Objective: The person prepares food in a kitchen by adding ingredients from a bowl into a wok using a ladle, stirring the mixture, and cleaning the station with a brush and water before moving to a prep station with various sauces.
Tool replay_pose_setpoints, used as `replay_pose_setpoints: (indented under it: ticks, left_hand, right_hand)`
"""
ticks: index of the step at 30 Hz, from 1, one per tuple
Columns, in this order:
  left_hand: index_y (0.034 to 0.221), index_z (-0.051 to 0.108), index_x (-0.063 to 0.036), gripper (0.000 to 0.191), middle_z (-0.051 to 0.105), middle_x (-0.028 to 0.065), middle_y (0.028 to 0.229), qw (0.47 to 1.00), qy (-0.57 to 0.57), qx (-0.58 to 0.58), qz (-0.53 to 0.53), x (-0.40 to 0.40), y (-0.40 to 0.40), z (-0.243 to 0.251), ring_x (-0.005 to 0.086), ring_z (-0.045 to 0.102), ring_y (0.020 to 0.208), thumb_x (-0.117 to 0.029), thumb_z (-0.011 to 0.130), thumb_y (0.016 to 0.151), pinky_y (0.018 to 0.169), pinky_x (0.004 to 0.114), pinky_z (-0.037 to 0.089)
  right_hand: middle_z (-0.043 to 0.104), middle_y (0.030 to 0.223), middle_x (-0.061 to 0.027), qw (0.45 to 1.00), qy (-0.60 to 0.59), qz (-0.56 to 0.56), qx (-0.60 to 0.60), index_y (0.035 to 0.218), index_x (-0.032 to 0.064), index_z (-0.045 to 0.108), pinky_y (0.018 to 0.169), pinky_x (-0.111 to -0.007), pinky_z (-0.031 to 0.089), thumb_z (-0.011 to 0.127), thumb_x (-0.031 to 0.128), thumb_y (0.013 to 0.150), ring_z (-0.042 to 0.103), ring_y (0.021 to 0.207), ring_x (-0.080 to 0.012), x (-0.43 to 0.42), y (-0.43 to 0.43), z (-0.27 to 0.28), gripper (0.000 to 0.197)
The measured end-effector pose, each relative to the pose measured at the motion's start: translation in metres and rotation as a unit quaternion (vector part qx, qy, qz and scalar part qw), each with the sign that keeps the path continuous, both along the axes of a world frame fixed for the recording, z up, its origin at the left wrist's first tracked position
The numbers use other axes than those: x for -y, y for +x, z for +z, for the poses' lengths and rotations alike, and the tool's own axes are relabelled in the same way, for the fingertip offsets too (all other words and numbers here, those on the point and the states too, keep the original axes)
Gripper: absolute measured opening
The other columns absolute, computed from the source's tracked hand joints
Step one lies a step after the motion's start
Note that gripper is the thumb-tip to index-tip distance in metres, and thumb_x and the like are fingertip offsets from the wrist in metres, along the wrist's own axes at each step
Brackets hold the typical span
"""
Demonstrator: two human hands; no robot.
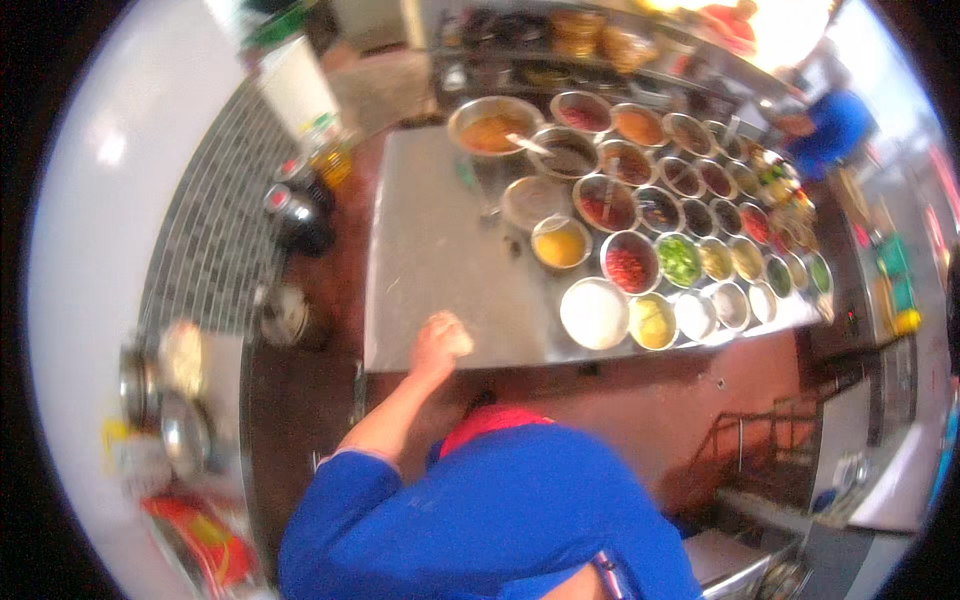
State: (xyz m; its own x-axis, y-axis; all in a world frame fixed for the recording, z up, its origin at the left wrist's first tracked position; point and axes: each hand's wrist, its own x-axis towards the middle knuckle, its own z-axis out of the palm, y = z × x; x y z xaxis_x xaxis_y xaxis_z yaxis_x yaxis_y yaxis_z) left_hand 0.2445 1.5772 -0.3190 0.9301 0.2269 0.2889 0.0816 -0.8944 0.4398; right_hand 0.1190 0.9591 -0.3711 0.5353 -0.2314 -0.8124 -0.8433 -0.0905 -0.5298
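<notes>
My left hand [441,343] is over the near edge of a stainless steel table [450,262], its fingers curled. It is blurred, so whether something pale is in it does not show. My right hand is out of view; a bit of that forearm shows at the bottom edge. To the right of the left hand stand a round container of white contents [595,313], a bowl of yellow liquid [561,244] and a bowl of chopped red pieces [630,264]. A bowl of chopped green pieces [678,259] is beyond them. A spoon-like utensil [486,206] lies farther back on the table.
Many metal bowls of food cover the table's right half, with a large orange-filled bowl [495,129] at the back left. Dark bottles [296,214] and a bottle of yellow oil [330,161] stand left of the table. A person in blue [836,127] is at the far right.
</notes>
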Motion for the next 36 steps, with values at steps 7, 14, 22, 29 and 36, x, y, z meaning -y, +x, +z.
replay_pose_setpoints:
  ticks: [7, 14, 22, 29, 36]
  left_hand:
    - [0.107, 0.07, -0.0131, 0.023, 0.069, 0.0135, 0.097, 0.955, 0.063, -0.21, 0.197, -0.167, 0.034, 0.047, 0.033, 0.068, 0.086, -0.017, 0.066, 0.084, 0.075, 0.045, 0.056]
    - [0.107, 0.062, -0.0021, 0.022, 0.06, 0.0172, 0.103, 0.978, 0.085, 0.015, 0.192, -0.233, 0.096, 0.027, 0.0289, 0.064, 0.084, -0.017, 0.054, 0.093, 0.064, 0.041, 0.053]
    - [0.124, 0.058, 0.0044, 0.054, 0.053, 0.0241, 0.134, 0.956, 0.141, -0.217, -0.138, -0.026, 0.117, 0.015, 0.039, 0.046, 0.128, -0.029, 0.064, 0.082, 0.111, 0.046, 0.035]
    - [0.102, 0.069, -0.0041, 0.04, 0.066, 0.0201, 0.107, 0.908, 0.186, -0.271, -0.26, -0.038, 0.151, 0.025, 0.0363, 0.061, 0.106, -0.029, 0.072, 0.07, 0.097, 0.045, 0.046]
    - [0.104, 0.069, -0.0154, 0.043, 0.071, 0.0115, 0.107, 0.85, 0.166, -0.428, -0.258, -0.034, 0.19, 0.02, 0.0294, 0.067, 0.101, -0.032, 0.075, 0.064, 0.086, 0.042, 0.053]
  right_hand:
    - [0.063, 0.085, -0.0148, 0.99, 0.04, -0.12, 0.056, 0.12, -0.0021, 0.052, 0.058, -0.038, 0.053, 0.055, 0.0, 0.084, 0.062, 0.069, -0.0252, -0.064, -0.03, 0.025, 0.037]
    - [0.062, 0.072, -0.0121, 0.985, -0.158, -0.066, 0.015, 0.092, 0.0003, 0.065, 0.057, -0.039, 0.053, 0.058, 0.004, 0.081, 0.063, 0.067, -0.025, -0.13, -0.077, 0.042, 0.014]
    - [0.061, 0.072, -0.0138, 0.995, -0.088, -0.033, 0.013, 0.092, 0.0003, 0.06, 0.056, -0.043, 0.053, 0.057, 0.002, 0.084, 0.062, 0.066, -0.0279, -0.121, -0.107, -0.019, 0.009]
    - [0.056, 0.071, -0.0143, 0.965, 0.074, -0.242, 0.075, 0.093, -0.0058, 0.057, 0.053, -0.044, 0.051, 0.056, -0.007, 0.082, 0.059, 0.063, -0.0283, -0.097, -0.075, -0.039, 0.01]
    - [0.055, 0.065, -0.0119, 0.958, 0.032, -0.277, 0.063, 0.089, -0.0033, 0.06, 0.054, -0.044, 0.051, 0.058, -0.005, 0.082, 0.06, 0.062, -0.0284, -0.072, -0.102, -0.054, 0.008]
